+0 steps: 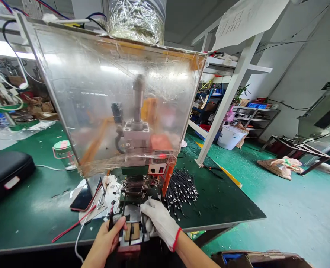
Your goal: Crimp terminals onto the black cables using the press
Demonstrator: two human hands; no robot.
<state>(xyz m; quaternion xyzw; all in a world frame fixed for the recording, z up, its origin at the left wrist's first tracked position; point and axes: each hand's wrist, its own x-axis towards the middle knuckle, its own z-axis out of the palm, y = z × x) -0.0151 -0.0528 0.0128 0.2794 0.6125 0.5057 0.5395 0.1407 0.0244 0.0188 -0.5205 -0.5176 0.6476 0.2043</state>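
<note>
My bare left hand is closed around a slim dark tool that points upward; its exact kind is hidden by the fingers. My right hand, in a white glove with a red cuff, pinches a thin black strip hanging downward. Between my hands lies the small metal plate of a bench press, with a brown block on it and a dark strip across the block. Above, a cloudy clear shield covers the press body.
A pile of black cable pieces with pale ends lies right of the press. To the left are a phone, a red stick, a lidded jar and a black case. A cardboard box stands below the right edge.
</note>
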